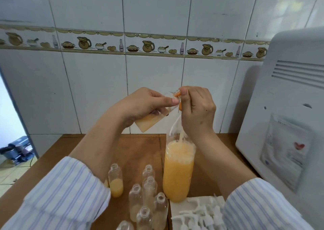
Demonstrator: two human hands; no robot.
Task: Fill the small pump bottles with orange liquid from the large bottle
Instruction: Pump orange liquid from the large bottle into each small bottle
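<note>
Two hands are raised above the large bottle (178, 170). Left hand (145, 105) grips a tilted small bottle (154, 119); right hand (198, 110) pinches an orange nozzle (177, 94) at its mouth.

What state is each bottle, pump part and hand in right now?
Left hand: grips tilted small bottle, partly filled.
Right hand: pinches orange pump nozzle at its mouth.
Large bottle: upright, mostly full.
Table bottles: uncapped, upright.
White pump heads: loose, unfitted.

Wall tiles (157, 10) glossy ceramic; table (140, 151) matt brown wood; small bottles (135, 200) clear plastic; sleeves (66, 194) striped cloth.
</note>
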